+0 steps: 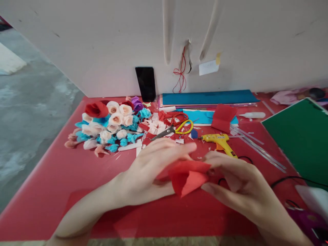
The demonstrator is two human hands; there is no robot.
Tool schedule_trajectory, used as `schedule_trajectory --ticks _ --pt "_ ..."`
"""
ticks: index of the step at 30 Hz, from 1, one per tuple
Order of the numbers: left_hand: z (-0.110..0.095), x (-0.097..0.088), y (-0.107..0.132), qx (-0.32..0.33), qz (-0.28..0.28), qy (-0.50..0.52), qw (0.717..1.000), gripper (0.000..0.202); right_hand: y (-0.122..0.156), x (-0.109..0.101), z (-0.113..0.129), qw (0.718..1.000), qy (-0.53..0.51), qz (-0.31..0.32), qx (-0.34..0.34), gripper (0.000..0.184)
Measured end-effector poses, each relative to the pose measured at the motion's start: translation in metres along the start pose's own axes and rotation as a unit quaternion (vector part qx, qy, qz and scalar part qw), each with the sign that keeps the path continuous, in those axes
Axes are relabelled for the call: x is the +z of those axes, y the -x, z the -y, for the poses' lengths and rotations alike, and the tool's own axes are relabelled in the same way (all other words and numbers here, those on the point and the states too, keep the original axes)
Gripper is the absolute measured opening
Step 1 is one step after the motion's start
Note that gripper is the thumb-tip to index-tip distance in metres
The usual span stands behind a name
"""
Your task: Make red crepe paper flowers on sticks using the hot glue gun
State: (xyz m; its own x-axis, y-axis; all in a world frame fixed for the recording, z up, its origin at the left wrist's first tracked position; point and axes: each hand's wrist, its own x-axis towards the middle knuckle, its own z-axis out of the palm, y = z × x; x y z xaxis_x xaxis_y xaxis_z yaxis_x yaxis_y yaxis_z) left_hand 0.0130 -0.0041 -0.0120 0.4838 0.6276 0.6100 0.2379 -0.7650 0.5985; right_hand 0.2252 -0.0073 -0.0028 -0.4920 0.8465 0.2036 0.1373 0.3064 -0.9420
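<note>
Both my hands hold one piece of red crepe paper (188,177) just above the red table (51,184). My left hand (153,167) curls round the paper's left side, fingers closed over it. My right hand (235,181) pinches its right edge between thumb and fingers. The paper is partly folded, with a pointed flap hanging down between the hands. A yellow glue gun (221,141) lies just beyond my right hand, and scissors with yellow handles (174,129) lie beyond my left hand.
A pile of paper roses (110,124) in red, white, peach and blue sits at the back left, with paper scraps beside it. Blue paper sheets (208,97), a black phone (145,83), glue sticks (258,148), a green board (302,136) and a black cable (294,178) surround the work spot.
</note>
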Motion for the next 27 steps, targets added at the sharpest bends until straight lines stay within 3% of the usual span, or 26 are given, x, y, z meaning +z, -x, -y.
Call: schedule_trajectory --ticks 3,6,8,14,21,27 --pt "0.004 0.006 -0.001 -0.043 -0.034 0.052 0.997 0.038 0.0 0.002 0.001 0.999 -0.047 -0.015 0.011 0.009" --pt "0.005 0.012 -0.003 -0.032 -0.049 0.083 0.995 0.017 0.0 0.006 0.0 0.995 -0.088 -0.01 0.038 0.005" --pt "0.004 0.015 -0.004 -0.033 -0.058 0.087 0.994 0.014 0.001 0.009 -0.001 0.993 -0.105 -0.003 0.061 0.005" --pt "0.001 0.019 -0.003 -0.08 -0.07 0.103 0.989 0.013 0.001 0.01 -0.004 0.987 -0.139 -0.002 0.078 0.007" --pt "-0.002 0.02 -0.006 -0.166 -0.047 0.181 0.968 0.02 0.001 0.008 -0.002 0.982 -0.156 0.01 0.105 0.01" --pt "-0.002 0.023 -0.003 -0.178 -0.044 0.184 0.966 0.021 0.005 0.006 -0.002 0.991 -0.092 0.009 0.093 0.007"
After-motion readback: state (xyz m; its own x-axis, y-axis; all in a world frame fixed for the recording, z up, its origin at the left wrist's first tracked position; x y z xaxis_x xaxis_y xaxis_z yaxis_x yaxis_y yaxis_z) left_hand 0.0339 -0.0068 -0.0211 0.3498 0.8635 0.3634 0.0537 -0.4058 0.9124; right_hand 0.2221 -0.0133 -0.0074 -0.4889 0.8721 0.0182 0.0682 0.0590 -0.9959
